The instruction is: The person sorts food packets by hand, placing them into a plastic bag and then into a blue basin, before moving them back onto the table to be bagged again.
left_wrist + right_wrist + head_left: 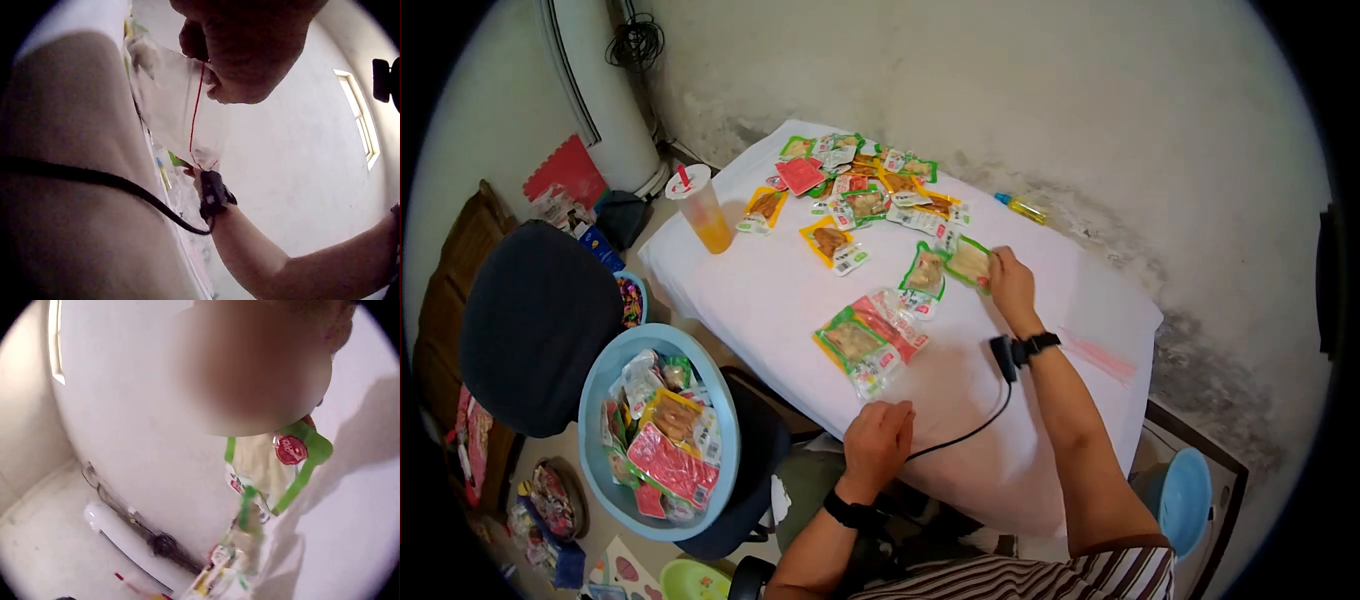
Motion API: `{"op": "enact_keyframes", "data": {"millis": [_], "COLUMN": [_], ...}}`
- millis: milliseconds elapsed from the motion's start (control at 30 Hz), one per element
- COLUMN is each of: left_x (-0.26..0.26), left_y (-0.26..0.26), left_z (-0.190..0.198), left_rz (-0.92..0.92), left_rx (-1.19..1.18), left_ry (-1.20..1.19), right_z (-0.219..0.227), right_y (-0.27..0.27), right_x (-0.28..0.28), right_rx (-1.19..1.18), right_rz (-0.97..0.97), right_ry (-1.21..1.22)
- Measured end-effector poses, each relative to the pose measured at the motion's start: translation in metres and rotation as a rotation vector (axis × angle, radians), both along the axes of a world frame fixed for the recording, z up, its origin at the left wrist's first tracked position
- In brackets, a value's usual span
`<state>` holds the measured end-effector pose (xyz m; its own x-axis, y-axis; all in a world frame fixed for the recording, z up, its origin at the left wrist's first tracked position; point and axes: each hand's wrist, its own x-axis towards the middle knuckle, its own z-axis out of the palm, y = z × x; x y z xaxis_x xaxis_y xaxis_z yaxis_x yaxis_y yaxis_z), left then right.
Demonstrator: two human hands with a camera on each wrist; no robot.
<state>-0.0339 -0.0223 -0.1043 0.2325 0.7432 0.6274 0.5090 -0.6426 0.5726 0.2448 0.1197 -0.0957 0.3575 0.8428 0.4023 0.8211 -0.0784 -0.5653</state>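
Note:
My left hand [878, 445] [250, 56] has its fingers curled at the edge of a clear plastic bag [169, 94] with a red line along it. In the head view this bag [890, 318] lies on the white-covered table, with a green-edged packet inside. Farther up and right, my right hand [1012, 285] [262, 369] pinches a green-edged packet [969, 262] [265, 459] of pale food by one side. Another green-edged packet [924, 270] lies just left of it. The right fingertips are blurred or hidden in the right wrist view.
Loose packets [865, 205] are heaped at the table's far end, by a cup [705, 215] with a red straw. A blue basin [590, 440] of packets stands left of the table. A bottle [1022, 208] lies by the wall; a black cable [970, 436] runs from the right wrist.

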Motion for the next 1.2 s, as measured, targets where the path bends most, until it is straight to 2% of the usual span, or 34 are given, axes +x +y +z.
{"op": "enact_keyframes", "data": {"millis": [33,100,133,200,433,533,567,600,733,800,867,933,1067,1100,1167,1200], "left_x": [0.002,0.003,0.005,0.007,0.01,0.01,0.011,0.012,0.013,0.012,0.011,0.011,0.008,0.007,0.004,0.004], "left_y": [-0.001,-0.002,-0.002,-0.004,-0.005,-0.006,-0.006,-0.006,-0.006,-0.005,-0.006,-0.006,-0.008,-0.008,-0.004,-0.004], "left_z": [0.0,0.001,0.002,0.002,0.003,-0.001,-0.002,-0.001,0.001,0.0,0.0,0.001,0.002,0.002,0.0,-0.001], "left_rz": [0.004,-0.001,-0.005,-0.022,0.009,0.021,0.021,0.022,0.035,0.063,0.064,0.066,0.064,0.064,0.071,0.076], "left_rx": [-0.029,-0.054,-0.079,-0.13,-0.123,-0.103,-0.107,-0.108,-0.085,0.04,0.061,0.084,0.055,0.059,0.077,0.093], "left_ry": [-0.019,-0.048,-0.069,-0.065,-0.089,-0.13,-0.145,-0.162,-0.145,-0.094,-0.077,-0.064,-0.044,-0.037,-0.063,-0.093], "right_z": [-0.002,-0.007,-0.003,0.005,0.019,0.021,0.022,0.021,0.004,-0.005,-0.011,-0.011,-0.025,-0.023,-0.016,-0.011], "right_y": [-0.015,-0.049,-0.069,-0.107,-0.189,-0.221,-0.231,-0.235,-0.227,-0.214,-0.202,-0.191,-0.184,-0.186,-0.2,-0.21], "right_x": [0.01,0.03,0.032,0.03,0.01,-0.005,-0.009,-0.012,-0.04,-0.056,-0.071,-0.092,-0.105,-0.105,-0.096,-0.087], "right_rx": [0.002,0.149,0.154,-0.053,-0.033,-0.105,-0.284,-0.461,-0.504,-0.353,-0.332,-0.281,-0.284,-0.284,-0.327,-0.331], "right_rz": [-0.004,0.111,0.091,0.117,0.114,0.168,0.221,0.275,0.292,0.237,0.23,0.172,0.238,0.237,0.218,0.207], "right_ry": [-0.007,0.176,0.163,0.7,0.931,1.057,1.053,1.04,1.153,1.257,1.32,1.51,1.669,1.673,1.48,1.483]}}
